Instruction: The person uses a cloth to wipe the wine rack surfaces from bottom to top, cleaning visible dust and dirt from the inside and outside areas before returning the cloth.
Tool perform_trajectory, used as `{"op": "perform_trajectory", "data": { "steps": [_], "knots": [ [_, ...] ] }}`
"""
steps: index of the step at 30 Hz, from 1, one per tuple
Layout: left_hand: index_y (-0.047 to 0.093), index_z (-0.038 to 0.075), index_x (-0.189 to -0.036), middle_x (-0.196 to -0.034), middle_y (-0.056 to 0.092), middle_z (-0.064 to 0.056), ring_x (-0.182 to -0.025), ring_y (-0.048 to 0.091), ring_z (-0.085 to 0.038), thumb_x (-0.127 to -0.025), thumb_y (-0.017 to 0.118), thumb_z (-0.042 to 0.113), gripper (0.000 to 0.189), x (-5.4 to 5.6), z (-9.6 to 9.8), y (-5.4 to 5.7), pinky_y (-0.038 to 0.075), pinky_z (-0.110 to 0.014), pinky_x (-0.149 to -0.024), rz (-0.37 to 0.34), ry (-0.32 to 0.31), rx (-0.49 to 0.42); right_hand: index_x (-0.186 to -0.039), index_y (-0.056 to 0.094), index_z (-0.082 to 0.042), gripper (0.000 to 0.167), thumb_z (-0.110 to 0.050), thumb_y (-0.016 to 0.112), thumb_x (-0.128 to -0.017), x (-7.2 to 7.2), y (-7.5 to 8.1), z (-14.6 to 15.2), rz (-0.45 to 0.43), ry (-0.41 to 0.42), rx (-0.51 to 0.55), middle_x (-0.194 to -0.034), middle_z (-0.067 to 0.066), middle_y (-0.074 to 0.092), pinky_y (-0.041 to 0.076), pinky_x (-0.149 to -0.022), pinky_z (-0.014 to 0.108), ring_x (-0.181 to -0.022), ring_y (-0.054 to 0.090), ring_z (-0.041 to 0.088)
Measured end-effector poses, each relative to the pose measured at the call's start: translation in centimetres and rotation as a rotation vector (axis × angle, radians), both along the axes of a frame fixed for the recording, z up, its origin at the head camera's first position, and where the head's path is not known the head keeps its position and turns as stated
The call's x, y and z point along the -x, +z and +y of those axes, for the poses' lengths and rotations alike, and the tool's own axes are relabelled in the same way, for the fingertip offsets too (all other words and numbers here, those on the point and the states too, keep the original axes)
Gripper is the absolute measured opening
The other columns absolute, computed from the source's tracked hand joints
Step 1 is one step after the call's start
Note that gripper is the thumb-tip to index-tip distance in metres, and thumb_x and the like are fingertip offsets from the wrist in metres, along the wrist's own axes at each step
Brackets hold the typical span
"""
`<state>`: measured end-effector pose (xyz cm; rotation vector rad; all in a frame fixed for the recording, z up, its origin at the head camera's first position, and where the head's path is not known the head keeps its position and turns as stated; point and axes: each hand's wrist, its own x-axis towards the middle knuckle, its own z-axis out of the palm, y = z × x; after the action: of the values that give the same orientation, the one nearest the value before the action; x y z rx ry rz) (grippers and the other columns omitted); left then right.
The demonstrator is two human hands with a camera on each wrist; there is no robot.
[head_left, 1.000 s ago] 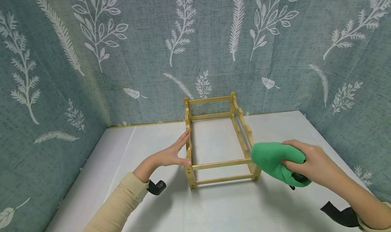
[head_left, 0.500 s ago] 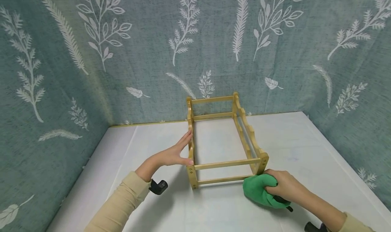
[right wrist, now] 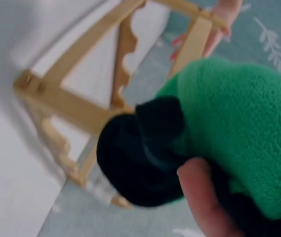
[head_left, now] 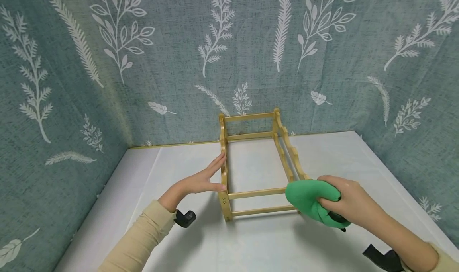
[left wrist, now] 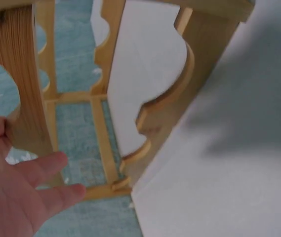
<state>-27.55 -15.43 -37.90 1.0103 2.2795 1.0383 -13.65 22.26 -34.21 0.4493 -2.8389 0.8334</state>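
Observation:
A light wooden rack [head_left: 257,192] with scalloped side panels stands on the white table. My left hand [head_left: 198,182] rests against its left side, fingers spread and fairly straight; in the left wrist view the fingers [left wrist: 56,197] lie by a wooden panel [left wrist: 26,113]. My right hand [head_left: 353,202] grips a soft green plush thing [head_left: 311,196] with black parts; its exact kind is unclear. It covers the rack's near right corner in the head view. Up close, the thumb presses its fuzzy green side [right wrist: 249,123] beside a rounded black part [right wrist: 135,163].
A grey-green curtain [head_left: 172,65] printed with white leaves encloses the table's back and sides. The white tabletop [head_left: 179,160] extends around the rack. Black straps with small devices [head_left: 185,218] sit at both wrists.
My right hand lowered the green plush thing to the rack's near right foot, then lifted it back up over that corner. The left hand and the rack stay in place.

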Motion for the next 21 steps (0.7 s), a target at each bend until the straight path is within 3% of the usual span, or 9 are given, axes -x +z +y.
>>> {"op": "perform_trajectory", "data": {
  "steps": [5, 10, 16, 18, 21],
  "knots": [
    [-0.002, 0.015, -0.148, -0.153, -0.015, -0.001, -0.139, -0.013, -0.024, -0.082, 0.058, 0.056, 0.098, 0.2, -0.2, 0.1, 0.007, -0.057, -0.108, -0.004, -0.002, 0.003, -0.113, 0.061, -0.006, 0.037, -0.015, 0.07, -0.078, 0.2, -0.6, -2.9, 0.019, 0.006, 0.028, -0.107, 0.01, 0.064, 0.044, -0.06, 0.03, -0.083, 0.058, 0.019],
    [-0.003, 0.015, -0.148, -0.153, -0.016, 0.0, -0.139, -0.014, -0.023, -0.077, 0.057, 0.063, 0.104, 0.3, -0.1, 0.1, 0.007, -0.056, -0.109, -0.005, -0.016, 0.006, -0.107, 0.062, -0.01, 0.03, -0.012, 0.069, -0.078, 1.0, -1.3, -6.1, 0.059, 0.088, 0.084, -0.097, 0.003, 0.064, 0.042, -0.056, 0.025, -0.074, 0.053, 0.01],
    [-0.004, 0.011, -0.148, -0.153, -0.016, -0.007, -0.139, -0.013, -0.029, -0.066, 0.051, 0.078, 0.119, 0.3, -0.3, -0.1, 0.009, -0.059, -0.107, 0.051, -0.044, 0.013, -0.106, 0.062, -0.011, 0.029, -0.015, 0.069, -0.079, 1.9, -2.1, -10.8, 0.071, 0.211, 0.097, -0.098, 0.001, 0.063, 0.046, -0.062, 0.025, -0.08, 0.055, 0.011],
    [-0.003, 0.009, -0.148, -0.153, -0.016, -0.009, -0.139, -0.013, -0.03, -0.065, 0.05, 0.078, 0.12, 0.3, -0.3, -0.1, 0.009, -0.06, -0.107, 0.061, -0.047, 0.006, -0.107, 0.06, -0.009, 0.031, -0.016, 0.07, -0.078, 2.1, -2.6, -12.3, 0.113, 0.267, 0.066, -0.093, 0.003, 0.062, 0.047, -0.061, 0.025, -0.076, 0.056, 0.011],
    [-0.003, 0.009, -0.148, -0.153, -0.015, -0.009, -0.139, -0.012, -0.031, -0.066, 0.05, 0.078, 0.12, 0.2, -0.3, 0.0, 0.01, -0.06, -0.106, 0.056, -0.048, 0.004, -0.108, 0.057, -0.007, 0.037, -0.017, 0.073, -0.076, 1.9, -3.4, -13.6, 0.257, 0.336, -0.037, -0.084, 0.006, 0.057, 0.049, -0.055, 0.023, -0.067, 0.056, 0.012]
  ]
}}
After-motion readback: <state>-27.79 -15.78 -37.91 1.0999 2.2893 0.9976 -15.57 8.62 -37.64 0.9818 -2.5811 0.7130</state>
